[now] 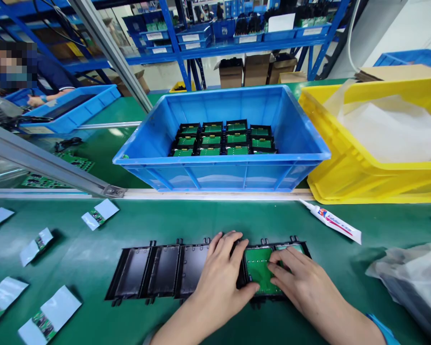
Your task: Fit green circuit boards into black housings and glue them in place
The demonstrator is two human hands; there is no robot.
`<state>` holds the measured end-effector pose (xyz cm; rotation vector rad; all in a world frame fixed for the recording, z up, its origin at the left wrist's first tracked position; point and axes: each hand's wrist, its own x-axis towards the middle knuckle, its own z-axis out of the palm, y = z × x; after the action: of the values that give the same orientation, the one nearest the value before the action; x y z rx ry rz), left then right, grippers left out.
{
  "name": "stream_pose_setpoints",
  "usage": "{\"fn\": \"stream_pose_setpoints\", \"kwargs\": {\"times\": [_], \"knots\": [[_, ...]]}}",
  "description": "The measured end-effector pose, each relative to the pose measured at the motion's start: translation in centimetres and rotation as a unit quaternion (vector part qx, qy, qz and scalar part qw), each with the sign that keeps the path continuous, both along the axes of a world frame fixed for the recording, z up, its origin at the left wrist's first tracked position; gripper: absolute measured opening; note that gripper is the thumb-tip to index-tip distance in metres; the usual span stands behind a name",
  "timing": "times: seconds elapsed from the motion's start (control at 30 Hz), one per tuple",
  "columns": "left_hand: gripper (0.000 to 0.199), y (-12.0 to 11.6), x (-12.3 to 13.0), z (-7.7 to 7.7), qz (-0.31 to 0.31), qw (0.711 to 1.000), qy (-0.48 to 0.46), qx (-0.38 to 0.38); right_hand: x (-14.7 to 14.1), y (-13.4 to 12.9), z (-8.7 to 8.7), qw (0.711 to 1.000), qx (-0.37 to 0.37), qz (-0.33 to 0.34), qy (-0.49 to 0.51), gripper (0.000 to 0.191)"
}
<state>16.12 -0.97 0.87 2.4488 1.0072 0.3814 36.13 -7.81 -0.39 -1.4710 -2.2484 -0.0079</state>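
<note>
A row of black plastic cases lies on the green bench in front of me. My left hand spans one of them, fingers at its far edge and thumb near the lower edge of a green circuit board. That board sits in the case to the right. My right hand has its bent fingers on the board's right side; its fingertips press together there. Another board shows partly behind the right hand, in the last case. The cases on the left hold no boards.
Beyond the cases stands a blue bin of boards in black cases. A yellow bin stands right of it. A white glue tube and a plastic bag lie right. Several small boards with white wrapping lie left. Someone works far left.
</note>
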Motion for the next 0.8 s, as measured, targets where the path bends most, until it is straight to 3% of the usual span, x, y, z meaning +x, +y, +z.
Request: {"fn": "stream_pose_setpoints", "kwargs": {"times": [0.2,0.3,0.43,0.6,0.8], "knots": [[0.053,-0.5,-0.2,0.3,0.001,1.000,-0.020,0.005,0.0,0.0,-0.5,0.999,-0.033,0.013,0.015,0.013],[0.041,-0.6,-0.6,0.8,-0.094,0.995,-0.034,-0.001,-0.2,0.1,-0.4,0.999,-0.037,0.009,0.016,0.014],[0.046,-0.6,-0.9,1.4,-0.200,0.979,0.019,0.015,-0.4,0.1,-0.4,0.999,-0.030,0.009,0.013,0.019],[0.044,-0.7,-0.5,1.6,-0.225,0.969,0.089,0.046,-0.8,-0.4,-0.8,1.000,-0.005,-0.008,-0.026,0.024],[0.046,-0.9,-0.4,0.9,-0.226,0.970,0.079,0.053,-0.9,-1.0,-0.9,0.998,0.005,-0.019,-0.052,0.021]]}}
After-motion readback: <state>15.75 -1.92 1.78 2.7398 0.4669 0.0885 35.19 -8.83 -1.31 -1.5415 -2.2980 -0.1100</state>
